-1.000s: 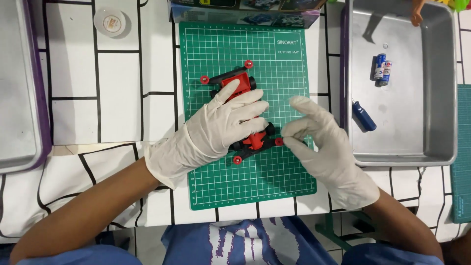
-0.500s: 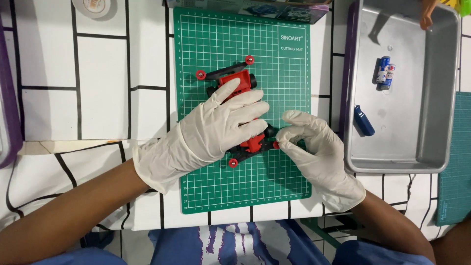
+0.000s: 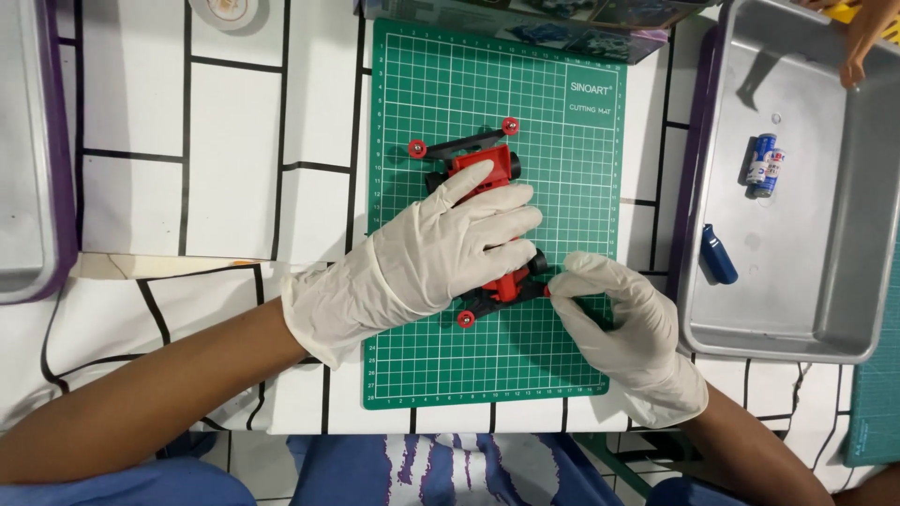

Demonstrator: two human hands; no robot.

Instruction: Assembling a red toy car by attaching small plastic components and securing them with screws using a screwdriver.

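Note:
A red and black toy car chassis (image 3: 485, 167) with small red rollers lies on a green cutting mat (image 3: 441, 356). My left hand (image 3: 441, 248), in a white glove, lies flat over the car's middle and holds it down. My right hand (image 3: 623, 323), also gloved, pinches the car's near right corner with fingertips, where a red roller sits. Another red roller (image 3: 466, 319) shows below my left hand.
A metal tray (image 3: 797, 319) on the right holds two batteries (image 3: 762, 165) and a blue part (image 3: 719, 254). Another tray's edge (image 3: 28, 187) is at the left. A box (image 3: 525, 23) lies at the mat's far end. Another person's fingers (image 3: 862, 42) reach in at top right.
My right hand's fingers have drawn together onto the car's near right corner. The view has shifted a little; my left hand stays pressed on the car.

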